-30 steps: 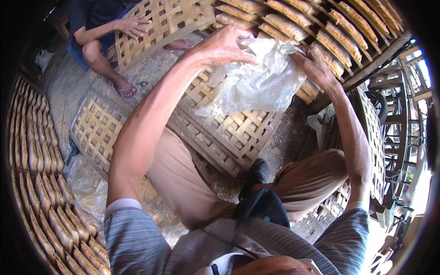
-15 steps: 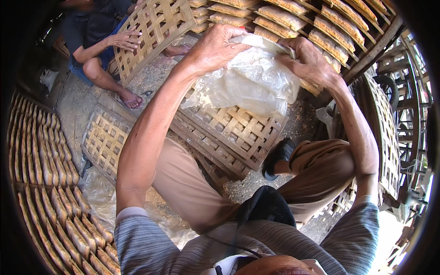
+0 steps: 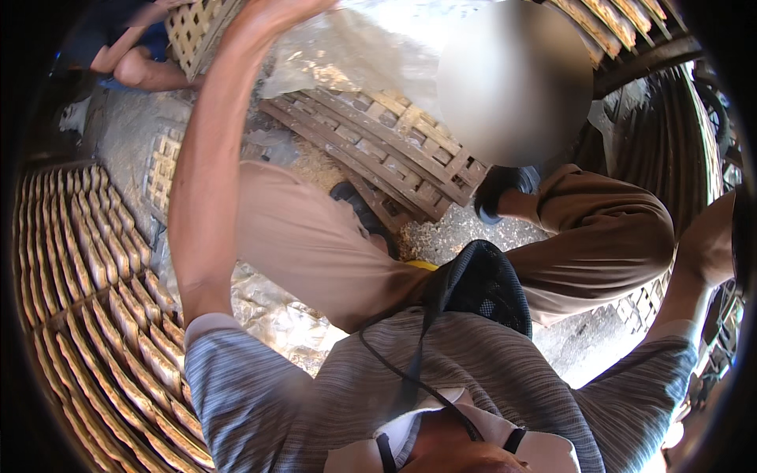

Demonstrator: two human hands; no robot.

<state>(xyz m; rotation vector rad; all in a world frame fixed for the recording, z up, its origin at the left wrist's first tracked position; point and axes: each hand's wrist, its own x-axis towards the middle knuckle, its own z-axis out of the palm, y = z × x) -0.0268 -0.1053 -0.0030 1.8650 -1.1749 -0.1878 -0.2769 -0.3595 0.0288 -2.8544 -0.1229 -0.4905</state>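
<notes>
My left hand (image 3: 288, 8) is raised at the top edge, its fingers mostly cut off by the frame. A cloudy, see-through plastic sheet (image 3: 339, 51) hangs from beside it, with crumbs clinging to the lower part. Below the sheet lies a stack of woven bamboo racks (image 3: 394, 150) with wooden frames, close to my feet. My right arm (image 3: 710, 244) reaches out to the right and passes the rim of the picture; the hand itself is not visible. A round blurred patch covers the area right of the sheet and hides what is there.
Rows of filled racks (image 3: 87, 229) stand along the left, with more filled racks (image 3: 611, 27) at the upper right. Crumpled plastic (image 3: 288, 315) lies by my left leg. At the upper left, another person's leg (image 3: 150, 72) shows beside a bamboo rack (image 3: 193, 35).
Both hands were together gripping the bunched plastic sheet; now they have parted, the left going up and the right out of view. The sheet hangs more spread out. The view has shifted.
</notes>
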